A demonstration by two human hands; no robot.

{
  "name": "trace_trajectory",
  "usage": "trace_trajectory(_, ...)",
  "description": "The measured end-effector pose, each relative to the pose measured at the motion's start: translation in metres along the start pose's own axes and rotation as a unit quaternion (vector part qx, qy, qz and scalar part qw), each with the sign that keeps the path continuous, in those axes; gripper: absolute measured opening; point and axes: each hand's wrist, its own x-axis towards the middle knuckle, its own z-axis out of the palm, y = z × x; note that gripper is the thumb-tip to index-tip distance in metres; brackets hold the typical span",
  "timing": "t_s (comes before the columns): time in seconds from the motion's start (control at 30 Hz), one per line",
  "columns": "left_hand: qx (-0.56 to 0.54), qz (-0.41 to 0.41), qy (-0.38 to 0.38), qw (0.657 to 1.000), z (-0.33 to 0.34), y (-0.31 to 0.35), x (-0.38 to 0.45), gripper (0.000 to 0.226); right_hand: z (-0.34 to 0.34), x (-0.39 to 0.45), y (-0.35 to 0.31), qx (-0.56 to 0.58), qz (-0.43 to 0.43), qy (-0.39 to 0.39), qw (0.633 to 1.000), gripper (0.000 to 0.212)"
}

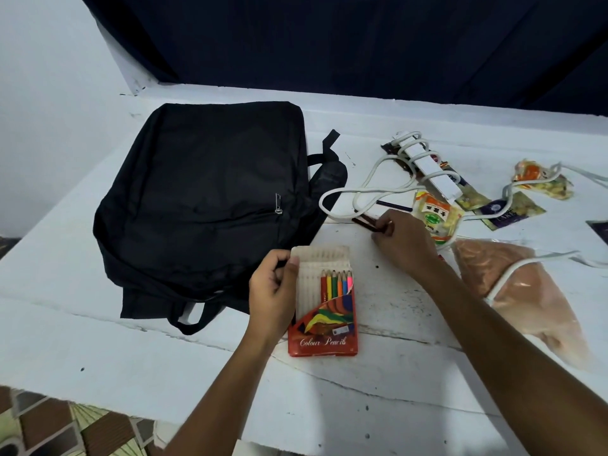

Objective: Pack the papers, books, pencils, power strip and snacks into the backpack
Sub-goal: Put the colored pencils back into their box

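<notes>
A black backpack (210, 199) lies flat on the white table (98, 350), its zips closed as far as I can see. My left hand (271, 292) grips the left edge of an open red colour pencil box (324, 311) with several pencils in it. My right hand (403, 238) pinches two dark loose pencils (365, 222) lying just right of the backpack. A white power strip (427, 166) with its cord (348, 195) looped around it lies behind. Snack packets (436, 213) sit to the right of my right hand.
More snack packets (543, 179) and a dark foil packet (511, 210) lie at the far right. A large clear bag of pinkish-brown contents (526, 291) rests at the right, with the cord across it. A dark curtain (329, 37) hangs behind the table. Patterned floor (65, 426) shows bottom left.
</notes>
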Motion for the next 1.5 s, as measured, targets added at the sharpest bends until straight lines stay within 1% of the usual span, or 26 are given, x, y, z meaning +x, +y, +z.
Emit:
trace_trajectory(0.17, -0.002, -0.002, -0.001, 1.0, 0.0, 0.001, 0.001, 0.019, 0.007, 0.002, 0.002, -0.062, 0.003, 0.021, 0.998, 0.009)
trace_trajectory(0.27, -0.003, -0.005, -0.003, 1.0, 0.0, 0.002, 0.0, 0.023, 0.007, 0.003, 0.003, -0.1, 0.004, 0.012, 0.995, 0.009)
trace_trajectory(0.33, -0.008, -0.007, -0.002, 1.0, 0.0, 0.001, 0.0, 0.024, 0.006, 0.002, 0.003, -0.109, -0.012, 0.011, 0.994, 0.009)
trace_trajectory(0.4, -0.009, -0.011, 0.0, 1.0, 0.0, 0.002, 0.001, 0.019, 0.0, -0.003, 0.0, -0.062, -0.042, 0.043, 0.996, 0.008)
trace_trajectory(0.47, -0.01, -0.014, 0.002, 1.0, 0.001, 0.003, 0.001, 0.016, -0.011, -0.011, -0.01, 0.046, -0.074, 0.085, 0.993, 0.004)
trace_trajectory(0.5, -0.009, -0.015, 0.001, 1.0, 0.001, 0.003, 0.001, 0.016, -0.018, -0.015, -0.016, 0.096, -0.083, 0.09, 0.988, 0.004)
trace_trajectory(0.53, -0.009, -0.014, 0.001, 1.0, 0.001, 0.003, 0.001, 0.016, -0.025, -0.019, -0.023, 0.151, -0.089, 0.077, 0.982, 0.008)
trace_trajectory(0.57, -0.008, -0.014, 0.001, 1.0, 0.001, 0.003, 0.0, 0.016, -0.031, -0.023, -0.027, 0.226, -0.087, 0.037, 0.969, 0.011)
trace_trajectory(0.6, -0.007, -0.014, 0.003, 1.0, 0.001, 0.003, 0.0, 0.016, -0.037, -0.029, -0.033, 0.319, -0.08, -0.029, 0.944, 0.014)
trace_trajectory(0.63, -0.005, -0.012, 0.004, 1.0, 0.001, 0.003, 0.0, 0.015, -0.04, -0.034, -0.037, 0.401, -0.069, -0.104, 0.908, 0.015)
trace_trajectory(0.67, -0.002, -0.009, 0.003, 1.0, 0.001, 0.002, 0.0, 0.015, -0.04, -0.038, -0.04, 0.445, -0.064, -0.166, 0.878, 0.014)
trace_trajectory(0.7, -0.001, -0.007, 0.002, 1.0, 0.001, 0.002, 0.001, 0.015, -0.038, -0.042, -0.043, 0.448, -0.066, -0.203, 0.868, 0.012)
trace_trajectory(0.73, -0.002, -0.005, 0.001, 1.0, 0.001, 0.002, 0.001, 0.015, -0.035, -0.046, -0.047, 0.422, -0.071, -0.218, 0.877, 0.011)
trace_trajectory(0.77, -0.004, -0.003, 0.0, 1.0, 0.001, 0.002, 0.001, 0.015, -0.03, -0.049, -0.05, 0.38, -0.078, -0.218, 0.895, 0.01)
trace_trajectory(0.83, -0.009, 0.001, -0.001, 1.0, 0.002, 0.003, 0.001, 0.016, -0.022, -0.053, -0.058, 0.289, -0.091, -0.198, 0.932, 0.008)
trace_trajectory(0.87, -0.012, 0.003, 0.0, 1.0, 0.002, 0.004, 0.001, 0.018, -0.017, -0.054, -0.061, 0.259, -0.096, -0.183, 0.943, 0.008)
trace_trajectory(0.97, -0.008, 0.021, 0.01, 1.0, 0.001, 0.002, 0.001, 0.023, -0.005, -0.054, -0.068, 0.203, -0.128, -0.123, 0.963, 0.007)
trace_trajectory(1.07, 0.009, 0.036, 0.019, 0.999, 0.0, 0.0, 0.002, 0.02, 0.005, -0.056, -0.071, 0.152, -0.145, -0.105, 0.972, 0.009)
trace_trajectory(1.1, 0.014, 0.035, 0.022, 0.999, 0.0, 0.0, 0.003, 0.019, 0.007, -0.058, -0.071, 0.128, -0.143, -0.106, 0.976, 0.016)
trace_trajectory(1.27, -0.001, 0.022, 0.023, 0.999, 0.001, 0.002, 0.002, 0.014, 0.008, -0.077, -0.074, -0.014, -0.135, -0.113, 0.984, 0.073)
trace_trajectory(1.33, -0.003, 0.023, 0.024, 0.999, 0.0, 0.003, 0.002, 0.015, 0.007, -0.083, -0.073, -0.061, -0.146, -0.106, 0.982, 0.088)
trace_trajectory(1.37, -0.004, 0.024, 0.025, 0.999, 0.0, 0.002, 0.002, 0.015, 0.006, -0.084, -0.072, -0.075, -0.148, -0.108, 0.98, 0.092)
trace_trajectory(1.4, -0.004, 0.026, 0.025, 0.999, 0.0, 0.001, 0.002, 0.015, 0.004, -0.085, -0.071, -0.069, -0.145, -0.117, 0.98, 0.092)
trace_trajectory(1.43, 0.001, 0.029, 0.025, 0.999, 0.0, 0.001, 0.003, 0.016, 0.002, -0.084, -0.07, -0.037, -0.137, -0.12, 0.983, 0.084)
trace_trajectory(1.47, 0.006, 0.03, 0.026, 0.999, 0.0, 0.0, 0.003, 0.016, 0.0, -0.08, -0.067, 0.013, -0.123, -0.11, 0.986, 0.07)
trace_trajectory(1.5, 0.009, 0.028, 0.026, 0.999, 0.0, 0.0, 0.003, 0.016, -0.002, -0.073, -0.062, 0.056, -0.107, -0.08, 0.99, 0.052)
